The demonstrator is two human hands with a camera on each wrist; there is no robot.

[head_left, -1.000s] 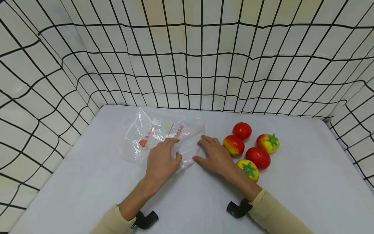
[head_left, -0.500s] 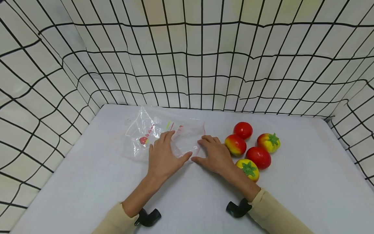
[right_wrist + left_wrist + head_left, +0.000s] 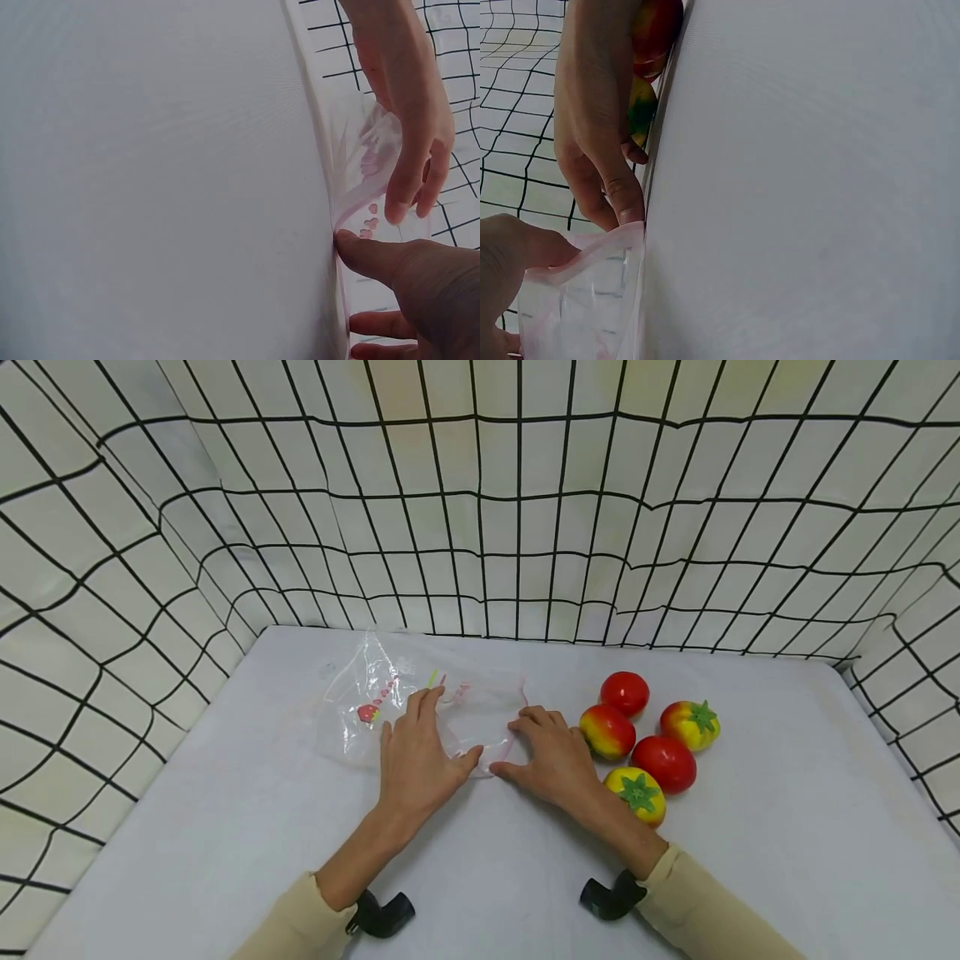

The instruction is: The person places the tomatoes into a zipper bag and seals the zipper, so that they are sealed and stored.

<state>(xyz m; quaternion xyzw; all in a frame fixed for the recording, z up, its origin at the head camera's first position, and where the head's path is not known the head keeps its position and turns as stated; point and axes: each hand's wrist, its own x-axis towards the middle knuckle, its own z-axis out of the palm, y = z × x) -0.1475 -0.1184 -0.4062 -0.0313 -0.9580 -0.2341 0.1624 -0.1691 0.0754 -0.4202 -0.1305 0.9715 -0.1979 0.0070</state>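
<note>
A clear plastic bag (image 3: 405, 672) with a pink-edged mouth and strawberry print lies flat on the white table. My left hand (image 3: 416, 756) is at the mouth with thumb and fingers spread wide; in the left wrist view the thumb lies against the raised pink edge of the bag (image 3: 585, 307). Facing it, my right hand (image 3: 555, 756) rests its thumb and fingertips along the lower edge of the mouth; the right wrist view shows this thumb (image 3: 364, 251) pressing there. The upper layer bulges up, leaving a gap between the layers. Nothing is held inside either palm.
Right of my right hand sit several toy tomatoes: plain red ones (image 3: 625, 693) (image 3: 665, 764), a red-yellow one (image 3: 607, 732), and two with green leaves (image 3: 690, 727) (image 3: 636, 795). Black-grid white walls (image 3: 495, 527) enclose the back and sides of the table (image 3: 247, 843).
My left hand has shifted slightly away from me and spread its thumb from the fingers. The bag's upper layer has drawn back, and its mouth gapes. The right hand stays put.
</note>
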